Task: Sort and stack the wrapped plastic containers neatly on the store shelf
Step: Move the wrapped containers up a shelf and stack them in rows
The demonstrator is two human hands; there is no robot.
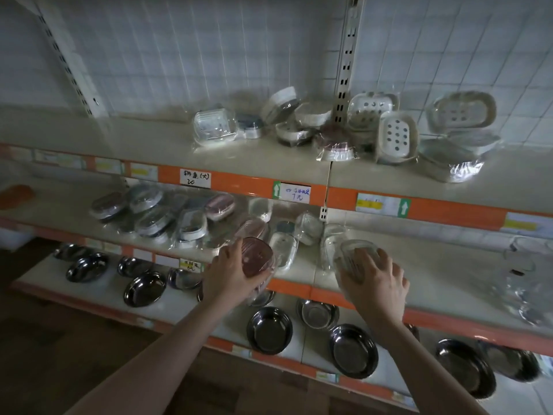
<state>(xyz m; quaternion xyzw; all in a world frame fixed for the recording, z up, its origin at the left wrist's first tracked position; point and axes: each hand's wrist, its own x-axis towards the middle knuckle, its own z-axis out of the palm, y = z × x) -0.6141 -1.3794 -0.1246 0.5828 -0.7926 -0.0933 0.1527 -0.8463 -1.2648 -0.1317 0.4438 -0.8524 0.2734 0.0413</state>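
Wrapped containers (191, 223) on the middle shelf (449, 283), metal bowls (269, 330) below, more containers (396, 136) above.

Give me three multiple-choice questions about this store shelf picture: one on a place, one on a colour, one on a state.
1. Where are the shiny steel bowls?
A top shelf
B middle shelf
C bottom shelf

2. What colour is the wrapped plastic container in the left hand?
A pinkish
B green
C black

3. What is the right hand doing?
A hanging free
B gripping a clear wrapped container
C pointing at a label

Answers: 1 C, they sit under the orange-edged middle shelf; 2 A, its lid looks pink; 3 B, fingers curl over it.
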